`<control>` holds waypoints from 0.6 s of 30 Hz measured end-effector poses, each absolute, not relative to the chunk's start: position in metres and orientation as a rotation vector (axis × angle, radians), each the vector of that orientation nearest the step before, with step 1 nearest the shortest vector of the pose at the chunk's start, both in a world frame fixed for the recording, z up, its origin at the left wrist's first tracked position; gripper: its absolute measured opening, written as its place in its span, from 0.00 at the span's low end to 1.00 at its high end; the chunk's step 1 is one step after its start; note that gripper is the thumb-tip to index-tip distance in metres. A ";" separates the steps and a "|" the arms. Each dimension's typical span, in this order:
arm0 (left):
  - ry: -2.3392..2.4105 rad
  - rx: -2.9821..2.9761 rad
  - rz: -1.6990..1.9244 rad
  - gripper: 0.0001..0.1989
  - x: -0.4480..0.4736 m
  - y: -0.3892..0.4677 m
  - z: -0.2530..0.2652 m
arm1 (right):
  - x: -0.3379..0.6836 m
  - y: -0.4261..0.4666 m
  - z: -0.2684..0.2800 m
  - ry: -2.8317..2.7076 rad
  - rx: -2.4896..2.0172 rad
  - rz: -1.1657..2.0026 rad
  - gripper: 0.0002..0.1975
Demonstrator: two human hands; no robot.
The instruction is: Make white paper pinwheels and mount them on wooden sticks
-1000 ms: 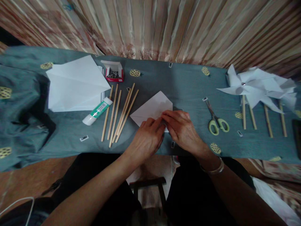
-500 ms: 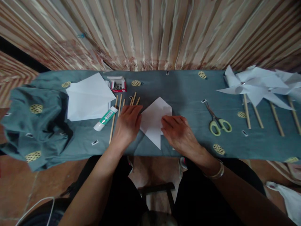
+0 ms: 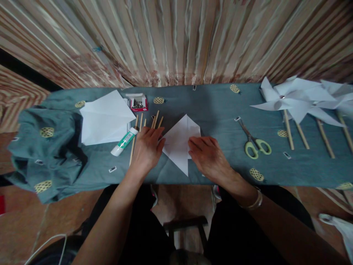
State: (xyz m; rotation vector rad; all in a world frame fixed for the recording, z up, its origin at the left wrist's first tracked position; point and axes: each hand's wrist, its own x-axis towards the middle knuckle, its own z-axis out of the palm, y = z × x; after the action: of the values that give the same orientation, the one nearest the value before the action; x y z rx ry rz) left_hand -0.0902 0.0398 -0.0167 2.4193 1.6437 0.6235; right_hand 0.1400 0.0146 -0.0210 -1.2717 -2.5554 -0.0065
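Observation:
A folded sheet of white paper (image 3: 179, 141) lies on the cloth-covered table in front of me, its creases showing and a pointed flap hanging toward me. My right hand (image 3: 208, 152) has its fingers bent together on the paper's right edge, gripping it there. At the left corner is my left hand (image 3: 147, 145), its thumb apart from the stretched fingers and close to the paper's edge. Several wooden sticks (image 3: 133, 145) lie just beyond and beside this hand, partly hidden by it. A green and white glue stick (image 3: 124, 141) rests to its left.
A stack of white paper (image 3: 106, 119) lies at the left, near a small red box (image 3: 138, 102) of metal pins. Green-handled scissors (image 3: 252, 141) are right of my hands. Several paper pinwheels (image 3: 298, 97) on sticks lie far right. Bunched cloth (image 3: 52, 147) covers the left end.
My left thumb and fingers have spread apart slightly at the paper's left corner. The right hand keeps its place on the paper. The view has shifted a little.

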 end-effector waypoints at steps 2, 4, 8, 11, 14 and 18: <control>1.646 2.414 0.649 0.16 -0.090 0.040 -0.017 | 0.140 0.015 -0.021 -2.553 -1.265 -0.002 0.13; 1.636 2.414 0.659 0.16 -0.089 0.041 -0.017 | 0.140 0.015 -0.021 -2.559 -1.262 0.002 0.13; 1.621 2.357 0.663 0.15 -0.080 0.053 -0.019 | 0.140 0.015 -0.021 -2.568 -1.265 -0.014 0.13; 1.609 2.296 0.606 0.16 -0.066 0.069 -0.019 | 0.139 0.015 -0.020 -2.578 -1.275 -0.027 0.12; 1.606 2.288 0.602 0.18 -0.050 0.083 -0.020 | 0.138 0.015 -0.019 -2.586 -1.286 -0.006 0.12; 1.567 2.242 0.673 0.22 -0.032 0.093 -0.029 | 0.137 0.015 -0.018 -2.593 -1.306 0.011 0.11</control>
State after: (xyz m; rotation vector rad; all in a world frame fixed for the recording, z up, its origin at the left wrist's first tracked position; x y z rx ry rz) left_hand -0.0324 0.0930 -0.0286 2.2425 1.5668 0.6726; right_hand 0.1374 0.0154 -0.0182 -1.3055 -2.5929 0.0106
